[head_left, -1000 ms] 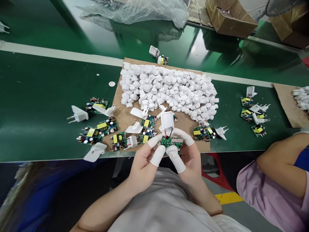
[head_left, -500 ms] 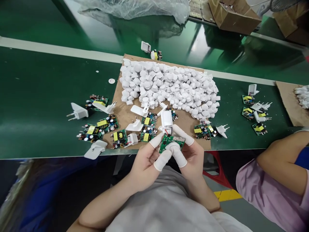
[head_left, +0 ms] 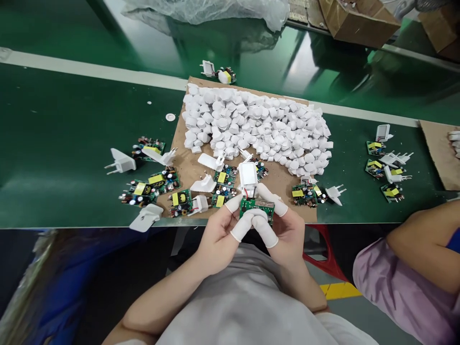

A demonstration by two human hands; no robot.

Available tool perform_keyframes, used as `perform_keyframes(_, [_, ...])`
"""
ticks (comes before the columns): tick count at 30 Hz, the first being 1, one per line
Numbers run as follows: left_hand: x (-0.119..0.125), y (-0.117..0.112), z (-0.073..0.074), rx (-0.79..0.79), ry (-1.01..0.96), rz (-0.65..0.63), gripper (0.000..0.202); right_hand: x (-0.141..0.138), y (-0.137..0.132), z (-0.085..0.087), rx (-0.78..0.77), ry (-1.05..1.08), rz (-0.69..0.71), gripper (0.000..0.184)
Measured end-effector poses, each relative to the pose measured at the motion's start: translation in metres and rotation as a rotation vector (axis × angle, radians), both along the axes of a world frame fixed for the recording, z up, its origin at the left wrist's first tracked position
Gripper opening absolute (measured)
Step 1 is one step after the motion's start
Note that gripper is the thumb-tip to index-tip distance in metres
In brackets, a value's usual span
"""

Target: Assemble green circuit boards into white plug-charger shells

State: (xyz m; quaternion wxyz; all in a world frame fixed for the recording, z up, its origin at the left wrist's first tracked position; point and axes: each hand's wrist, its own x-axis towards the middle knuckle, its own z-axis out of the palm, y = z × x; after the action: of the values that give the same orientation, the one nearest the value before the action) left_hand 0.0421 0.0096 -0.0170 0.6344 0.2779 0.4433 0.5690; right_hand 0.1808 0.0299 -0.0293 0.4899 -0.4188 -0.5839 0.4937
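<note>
We hold the green circuit board [head_left: 257,209] between left hand [head_left: 219,235] and right hand [head_left: 287,232], above the table [head_left: 72,143] edge, fingers pinching it; its white plug shell [head_left: 247,175] hangs wired, probably awaiting careful seating.

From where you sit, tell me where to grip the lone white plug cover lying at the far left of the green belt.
Take the plug cover by its flat white body, pinching the two broad faces from above with the left hand. Its two metal pins jut left toward the bare belt, so come from the right, clear of them.
</note>
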Motion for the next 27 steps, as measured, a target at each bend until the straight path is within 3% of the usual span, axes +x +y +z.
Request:
perform_keyframes(7, [-0.001, 0.001, 0.0, 0.037, -0.014, -0.033, 0.045, -0.001, 0.003, -0.001, 0.008, 0.047, -0.055, 0.028])
perform_keyframes(12, [0.001, 0.0, 0.001, -0.014, 0.021, -0.047, 0.056, 0.002, 0.005, 0.001, 0.02, -0.035, 0.002, 0.031])
perform_keyframes(17, [0.002, 0.002, -0.001, 0.017, 0.03, -0.008, 0.048, -0.001, 0.005, -0.004, -0.003, -0.044, -0.09, 0.027])
perform_keyframes(23, [0.007, 0.005, 0.004, 0.022, 0.074, 0.053, 0.036, 0.005, 0.003, 0.0, 0.077, -0.043, 0.034, 0.042])
perform_keyframes(27, [0.009, 0.002, -0.002, 0.063, 0.02, 0.105, 0.036, 0.007, 0.002, 0.004, 0.162, -0.057, 0.047, 0.032])
